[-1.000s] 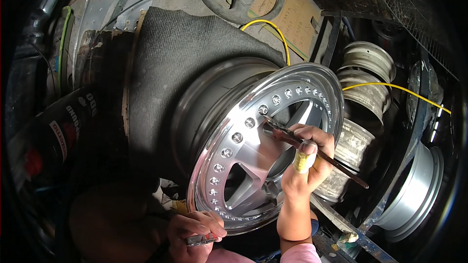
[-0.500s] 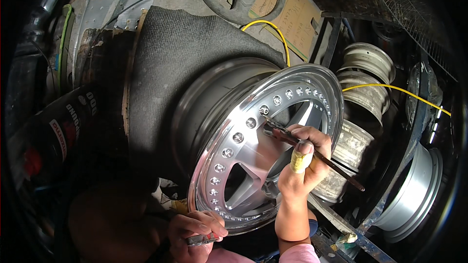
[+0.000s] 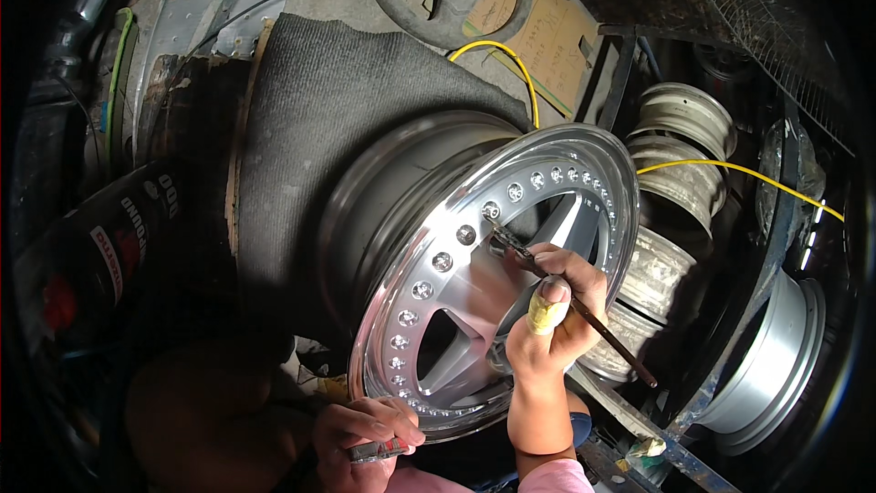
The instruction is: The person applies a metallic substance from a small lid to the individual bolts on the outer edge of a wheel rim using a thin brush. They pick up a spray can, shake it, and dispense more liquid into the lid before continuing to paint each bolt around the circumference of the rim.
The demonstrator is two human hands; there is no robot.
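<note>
A silver alloy wheel with a polished lip and a ring of small bolts leans tilted before me. My right hand, its thumb wrapped in yellow tape, is closed around a thin paintbrush with a dark handle. The brush tip meets the wheel face beside a bolt on the upper left of the ring. Low down, at the wheel's near edge, my left hand is closed on a small container with a red and silver side. What it contains is hidden.
A grey ribbed mat lies under the wheel. Old rims are stacked at right in a metal rack, with a silver rim nearer. A yellow hose crosses there. At left is a dark bottle; cardboard lies at the back.
My right hand has shifted slightly left, and the brush handle's rear end has swung down and left. The tip stays near the same bolt. My left hand is nearly still.
</note>
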